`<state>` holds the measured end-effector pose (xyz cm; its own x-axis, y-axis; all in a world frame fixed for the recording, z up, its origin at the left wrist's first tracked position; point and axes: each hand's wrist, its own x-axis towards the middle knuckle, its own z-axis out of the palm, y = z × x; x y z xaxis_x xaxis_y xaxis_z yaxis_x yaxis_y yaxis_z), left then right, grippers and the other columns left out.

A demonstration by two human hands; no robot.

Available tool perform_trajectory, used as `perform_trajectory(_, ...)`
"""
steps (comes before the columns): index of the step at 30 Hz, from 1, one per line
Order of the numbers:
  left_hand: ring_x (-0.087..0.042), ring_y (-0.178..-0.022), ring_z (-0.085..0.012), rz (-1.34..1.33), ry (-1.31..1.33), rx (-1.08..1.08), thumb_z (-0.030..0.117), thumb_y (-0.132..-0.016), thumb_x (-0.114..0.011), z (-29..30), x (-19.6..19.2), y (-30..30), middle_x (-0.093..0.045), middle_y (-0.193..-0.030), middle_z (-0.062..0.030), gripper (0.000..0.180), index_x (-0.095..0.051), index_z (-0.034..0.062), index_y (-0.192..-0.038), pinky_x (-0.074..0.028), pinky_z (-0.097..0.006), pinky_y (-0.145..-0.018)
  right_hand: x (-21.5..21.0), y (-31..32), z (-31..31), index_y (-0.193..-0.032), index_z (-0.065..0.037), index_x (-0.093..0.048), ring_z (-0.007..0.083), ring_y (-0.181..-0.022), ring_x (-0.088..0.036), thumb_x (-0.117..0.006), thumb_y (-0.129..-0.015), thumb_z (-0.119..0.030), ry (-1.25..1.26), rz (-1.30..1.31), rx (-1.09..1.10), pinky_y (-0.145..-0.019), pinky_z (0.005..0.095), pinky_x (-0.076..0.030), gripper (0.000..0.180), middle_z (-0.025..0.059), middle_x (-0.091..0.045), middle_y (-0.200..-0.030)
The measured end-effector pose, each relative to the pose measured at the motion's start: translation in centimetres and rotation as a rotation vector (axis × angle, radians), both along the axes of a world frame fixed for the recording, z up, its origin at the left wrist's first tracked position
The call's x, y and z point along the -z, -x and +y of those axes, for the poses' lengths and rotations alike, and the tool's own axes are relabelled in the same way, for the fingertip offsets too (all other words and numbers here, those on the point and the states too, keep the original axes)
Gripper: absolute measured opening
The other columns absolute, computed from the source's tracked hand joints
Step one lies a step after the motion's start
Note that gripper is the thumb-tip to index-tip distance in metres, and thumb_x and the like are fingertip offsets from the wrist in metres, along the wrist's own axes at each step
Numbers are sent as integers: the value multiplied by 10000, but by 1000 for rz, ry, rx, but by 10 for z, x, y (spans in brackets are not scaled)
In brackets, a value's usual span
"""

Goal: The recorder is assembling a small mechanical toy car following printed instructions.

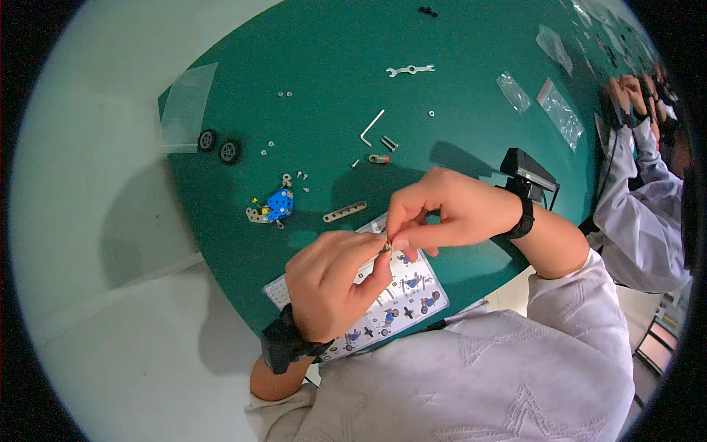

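Two black wheels (219, 146), one wrench (409, 70), one hex key (371, 127), three clear bags (560, 110).

Dark green table (471, 44); white floor (88, 221) at left; blue and silver metal assembly (274, 206); two black wheels (219, 145) far left; silver wrench (410, 70) far; white instruction sheet (405, 295) with small blue drawings; black wristbands (283, 342); pale lilac star-patterned sleeves (515, 368)

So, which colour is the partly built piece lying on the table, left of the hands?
Mostly blue, with grey metal parts: the partly built piece shows best in the head view.
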<state>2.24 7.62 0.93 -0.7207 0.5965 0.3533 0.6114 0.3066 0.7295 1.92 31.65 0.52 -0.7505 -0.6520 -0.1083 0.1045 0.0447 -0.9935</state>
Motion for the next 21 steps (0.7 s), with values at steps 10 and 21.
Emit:
perform_trajectory(10, -723, -799, -265, 196, 68, -26, -27, -775, -785, -4, 19, 5, -733, -957, -110, 332, -717, -16, -1100, -598, -339, -666, 13, 0, 1, -949, -22, -701, 119, -627, -687, -749, -933, -115, -12, 109, 67, -556, 249, -504, 106, 47, -730, -763)
perform_trajectory(21, -705, -785, -245, 240, 116, -100, -22, -741, -797, -16, 16, 8, -704, -943, -81, 347, -733, 13, -1079, -589, -341, -647, 9, 5, 3, -893, -54, -702, 188, -582, -655, -767, -896, -159, -229, 192, 31, -528, 317, -469, 123, 69, -681, -697)
